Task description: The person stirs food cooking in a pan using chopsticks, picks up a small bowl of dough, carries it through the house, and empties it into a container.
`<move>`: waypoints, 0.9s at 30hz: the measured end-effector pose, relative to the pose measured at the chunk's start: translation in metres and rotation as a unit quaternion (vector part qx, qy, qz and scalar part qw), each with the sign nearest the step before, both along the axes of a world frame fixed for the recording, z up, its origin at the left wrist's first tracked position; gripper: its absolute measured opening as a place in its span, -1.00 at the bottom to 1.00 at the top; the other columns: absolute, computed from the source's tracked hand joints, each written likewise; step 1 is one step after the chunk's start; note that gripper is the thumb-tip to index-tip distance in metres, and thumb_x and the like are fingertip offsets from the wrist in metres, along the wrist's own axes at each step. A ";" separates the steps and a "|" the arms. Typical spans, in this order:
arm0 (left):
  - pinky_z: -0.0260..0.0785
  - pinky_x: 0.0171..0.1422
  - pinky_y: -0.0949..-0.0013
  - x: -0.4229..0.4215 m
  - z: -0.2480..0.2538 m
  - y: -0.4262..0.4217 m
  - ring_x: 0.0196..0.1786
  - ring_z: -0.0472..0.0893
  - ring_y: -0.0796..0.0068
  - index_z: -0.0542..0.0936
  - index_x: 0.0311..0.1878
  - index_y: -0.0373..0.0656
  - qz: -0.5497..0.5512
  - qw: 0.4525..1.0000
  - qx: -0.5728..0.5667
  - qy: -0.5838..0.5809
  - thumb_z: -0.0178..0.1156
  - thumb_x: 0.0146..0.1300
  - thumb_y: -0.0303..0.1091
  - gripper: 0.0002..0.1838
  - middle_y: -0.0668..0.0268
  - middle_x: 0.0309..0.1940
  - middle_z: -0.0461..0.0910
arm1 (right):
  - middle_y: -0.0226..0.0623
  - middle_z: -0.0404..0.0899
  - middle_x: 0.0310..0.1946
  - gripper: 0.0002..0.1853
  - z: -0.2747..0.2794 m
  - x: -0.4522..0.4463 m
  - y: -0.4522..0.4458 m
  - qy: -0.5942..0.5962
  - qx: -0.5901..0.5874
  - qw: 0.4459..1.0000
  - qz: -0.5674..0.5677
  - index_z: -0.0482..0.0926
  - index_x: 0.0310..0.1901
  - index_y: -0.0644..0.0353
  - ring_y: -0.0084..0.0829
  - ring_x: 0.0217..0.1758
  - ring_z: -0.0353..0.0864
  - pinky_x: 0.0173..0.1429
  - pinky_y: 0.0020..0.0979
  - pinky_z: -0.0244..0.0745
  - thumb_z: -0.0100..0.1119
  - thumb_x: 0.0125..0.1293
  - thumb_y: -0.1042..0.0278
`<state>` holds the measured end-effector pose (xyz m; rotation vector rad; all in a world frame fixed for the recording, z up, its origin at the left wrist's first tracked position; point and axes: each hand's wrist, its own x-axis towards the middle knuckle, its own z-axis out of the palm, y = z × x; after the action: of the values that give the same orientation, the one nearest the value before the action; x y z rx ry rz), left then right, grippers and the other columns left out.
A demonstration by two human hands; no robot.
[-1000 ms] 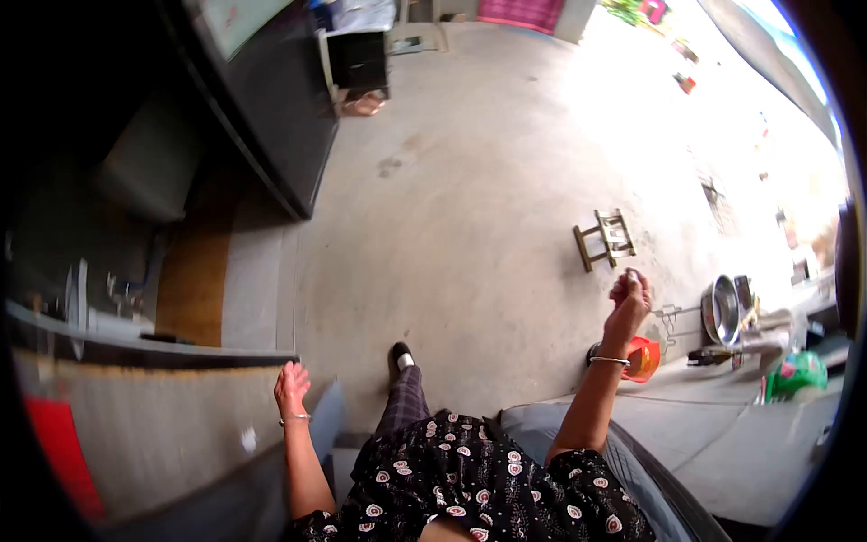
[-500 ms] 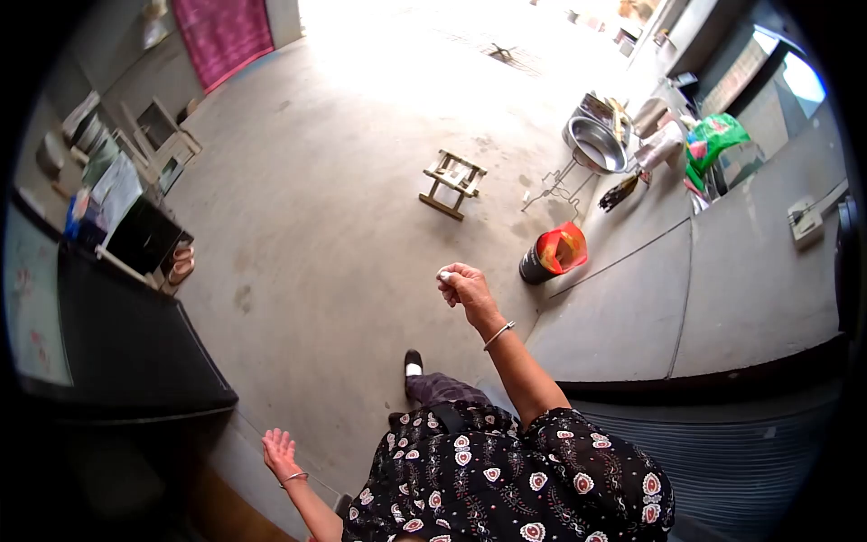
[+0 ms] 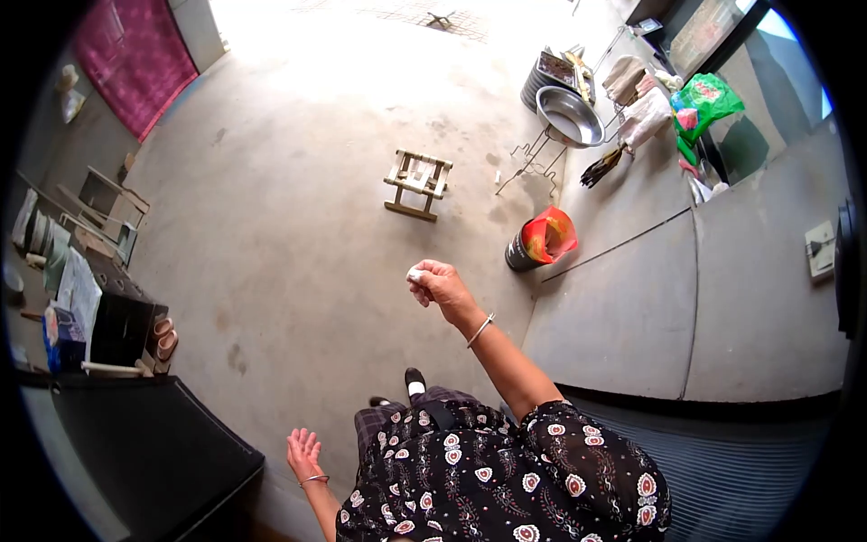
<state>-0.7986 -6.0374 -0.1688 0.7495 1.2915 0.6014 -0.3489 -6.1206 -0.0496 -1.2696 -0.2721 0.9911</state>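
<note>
My right hand is raised in front of me, its fingers closed on a small white wad. Most of the wad is hidden by the fingers, and I cannot make out what it is. Low at my left side, my left hand hangs in the air with its fingers apart and nothing in it. Beyond the right hand, a low wooden stool stands on the concrete floor. A dark bin with a red bag liner is to the right of that hand.
At the right wall a metal basin rests on a wire stand, near a green plastic bag. Dark furniture stands close on my left, with slippers beyond it. A pink curtain hangs at the far left.
The view has moved forward and turned a little, so the stool, basin and bin sit further left. My right hand keeps its grip on the white wad; my left hand stays open.
</note>
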 end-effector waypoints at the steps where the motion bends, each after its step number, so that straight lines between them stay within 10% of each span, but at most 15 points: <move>1: 0.20 0.28 0.06 0.009 -0.001 0.014 0.24 0.36 0.01 0.12 0.35 -0.32 -0.006 1.000 -0.004 0.000 -0.10 0.33 0.15 -0.23 -0.03 0.28 0.25 | -0.39 0.50 -0.56 -0.91 -0.003 0.006 0.007 0.004 -0.010 1.000 0.003 0.50 -0.35 0.23 -0.65 -0.63 0.41 -0.56 -0.61 0.32 0.07 0.25 0.41; 14: 0.34 0.15 0.19 0.088 -0.005 0.230 0.17 0.44 0.10 0.19 0.30 -0.37 -0.024 0.998 0.010 -0.054 -0.06 0.34 0.09 -0.28 -0.02 0.21 0.33 | -0.13 0.59 -0.15 -0.60 0.023 0.049 0.184 0.098 0.186 0.978 -0.004 0.46 -0.01 0.37 -0.34 -0.19 0.60 -0.08 -0.38 0.52 -0.08 0.38 0.16; 27: 0.37 0.12 0.25 0.162 0.036 0.412 0.13 0.48 0.18 0.23 0.27 -0.38 -0.051 0.996 0.048 -0.061 -0.08 0.36 0.05 -0.33 -0.01 0.18 0.37 | -0.25 0.59 -0.34 -0.77 0.007 0.081 0.373 0.075 0.090 0.993 -0.019 0.52 -0.15 0.30 -0.40 -0.34 0.59 -0.23 -0.43 0.51 0.05 0.30 0.30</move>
<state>-0.6366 -5.6250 -0.1331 0.8394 1.1113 0.6201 -0.2683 -5.7478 -0.0427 -1.0281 -0.2142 1.0009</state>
